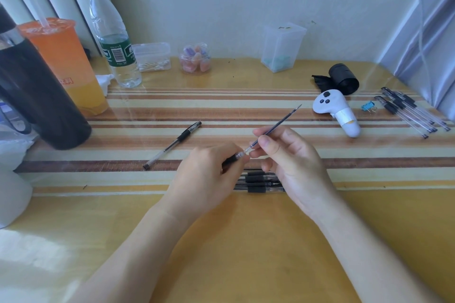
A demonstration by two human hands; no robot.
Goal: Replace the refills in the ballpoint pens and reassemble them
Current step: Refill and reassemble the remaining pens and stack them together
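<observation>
Left hand (pixel 209 170): fingers curled round a pen barrel (pixel 234 158), held above the worktop (pixel 246 241); only the black grip and clear open end show past the fingers.
Right hand (pixel 290 160): thumb and fingertips pinch a refill (pixel 278 126) near its lower part.
Refill: slanted, tip pointing up and away to the right, lower end at the barrel's mouth; how far in it sits cannot be told.
Below the hands: a row of pens (pixel 258 182) with black grips lying flat, partly hidden by both hands.
Left of the hands: a single pen (pixel 172 145), capped, lying diagonally on the striped cloth.
Far right: a loose bundle of pens (pixel 408 110), a blue binder clip (pixel 368 106) just beside them.
Right, mid: a white controller (pixel 334 110); a black roll (pixel 343 79) behind it.
Back edge: clear box (pixel 283 47), small jar (pixel 195 58) of coloured pieces, cotton-swab box (pixel 152 56).
Left corner: water bottle (pixel 113 39), orange drink cup (pixel 66 64) with straw, black flask (pixel 37 96).
</observation>
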